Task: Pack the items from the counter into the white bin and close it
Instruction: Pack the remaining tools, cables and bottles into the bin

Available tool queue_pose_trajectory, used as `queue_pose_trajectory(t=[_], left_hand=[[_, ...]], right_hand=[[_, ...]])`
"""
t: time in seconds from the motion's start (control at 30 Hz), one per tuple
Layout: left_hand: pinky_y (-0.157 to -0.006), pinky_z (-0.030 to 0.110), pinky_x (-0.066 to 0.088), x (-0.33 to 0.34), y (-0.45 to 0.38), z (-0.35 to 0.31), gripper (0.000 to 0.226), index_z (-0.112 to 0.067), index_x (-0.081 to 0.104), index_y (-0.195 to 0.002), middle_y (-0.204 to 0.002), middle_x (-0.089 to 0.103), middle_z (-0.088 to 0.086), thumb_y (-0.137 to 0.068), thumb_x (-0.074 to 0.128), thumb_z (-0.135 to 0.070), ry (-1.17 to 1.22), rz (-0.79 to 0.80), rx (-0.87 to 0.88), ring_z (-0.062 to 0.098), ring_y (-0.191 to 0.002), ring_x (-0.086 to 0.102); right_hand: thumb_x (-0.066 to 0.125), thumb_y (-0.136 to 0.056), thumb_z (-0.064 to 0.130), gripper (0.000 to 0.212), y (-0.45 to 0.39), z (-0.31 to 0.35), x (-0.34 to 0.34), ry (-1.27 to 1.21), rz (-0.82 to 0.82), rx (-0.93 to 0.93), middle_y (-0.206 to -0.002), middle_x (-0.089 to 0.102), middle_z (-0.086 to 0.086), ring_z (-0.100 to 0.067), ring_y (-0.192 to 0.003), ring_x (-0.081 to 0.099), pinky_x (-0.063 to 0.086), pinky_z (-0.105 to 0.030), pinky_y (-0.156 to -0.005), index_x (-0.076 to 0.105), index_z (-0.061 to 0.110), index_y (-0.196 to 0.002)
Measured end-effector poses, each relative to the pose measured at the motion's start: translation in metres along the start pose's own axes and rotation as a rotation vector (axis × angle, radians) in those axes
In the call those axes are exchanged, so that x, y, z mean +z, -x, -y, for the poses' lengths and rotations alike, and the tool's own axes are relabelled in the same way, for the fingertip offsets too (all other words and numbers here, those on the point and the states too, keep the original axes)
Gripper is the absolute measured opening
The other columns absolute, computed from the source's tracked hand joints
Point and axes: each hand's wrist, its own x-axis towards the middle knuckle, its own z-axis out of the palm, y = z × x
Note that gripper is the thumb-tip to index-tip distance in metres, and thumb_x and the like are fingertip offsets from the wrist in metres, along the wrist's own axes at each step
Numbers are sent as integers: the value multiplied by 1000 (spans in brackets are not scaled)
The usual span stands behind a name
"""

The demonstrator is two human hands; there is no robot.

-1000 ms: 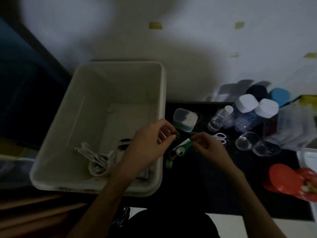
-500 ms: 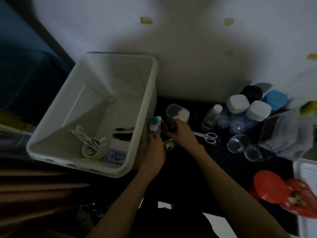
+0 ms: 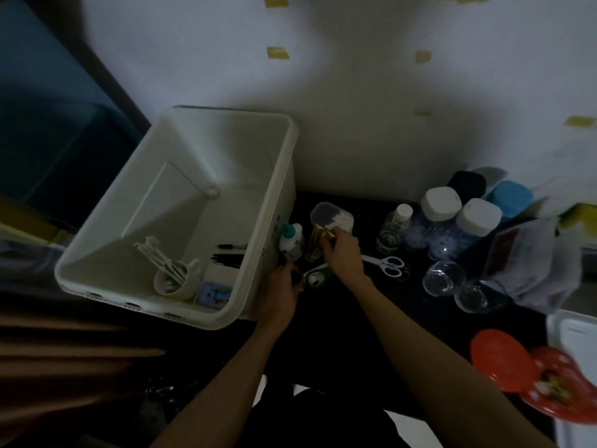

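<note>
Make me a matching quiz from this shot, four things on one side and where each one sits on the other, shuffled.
Things:
1. scissors
2. black pens
3. gold packet
4. red lid

Places:
A. inside the white bin
B. gripped by the right hand
C. on the counter, near right
D. on the counter, right of the right hand

Pairs: 1-D, 2-A, 3-B, 4-C
</note>
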Motion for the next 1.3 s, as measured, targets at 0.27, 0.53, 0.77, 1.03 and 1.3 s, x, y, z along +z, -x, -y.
queue_pose_trajectory(t=[0.27, 0.53, 0.77, 1.03, 1.3], left_hand=[[-75, 24, 54, -25, 18, -26, 13, -25, 58, -87, -90, 66, -9, -89, 64, -14, 136, 3, 164, 3, -86, 63], [-77, 13, 53, -113, 49, -99, 15, -19, 64, -99, -96, 69, -13, -89, 66, -8, 480, -117, 426, -2, -94, 65], [-88, 40, 56, -200, 22, -87, 23, 2, 59, -114, -119, 66, 14, -97, 45, 5, 1053, 204, 413, 28, -113, 63], [-83, 33, 55, -272, -2, -32, 28, -9, 58, -117, -114, 66, 8, -94, 42, -8, 1264, 347, 415, 23, -106, 63], [-68, 25, 58, -298, -35, 46, 19, -18, 68, -107, -99, 71, -2, -89, 66, -11, 404, 55, 244, 13, -85, 70]], right_hand=[[64, -91, 24, 16, 28, 15, -65, -242, -149, 43, -73, 67, -4, -20, -69, 70, 59, -29, -62, 59, 13, -80], [61, -95, 33, 22, 48, 74, -128, -329, -353, -38, -85, 69, -3, -23, -79, 69, 61, -42, -71, 66, 12, -94], [62, -95, 32, 26, 45, 144, -137, -443, -307, -146, -83, 67, -1, -16, -70, 67, 61, -40, -70, 68, 8, -105], [59, -96, 24, 19, 44, 226, -106, -463, -93, -272, -96, 66, -17, -18, -74, 64, 58, -31, -70, 65, 9, -107], [63, -92, 35, 29, 25, 278, -37, 235, 173, -482, -87, 69, 2, -8, -72, 67, 55, -19, -67, 66, 14, -111]])
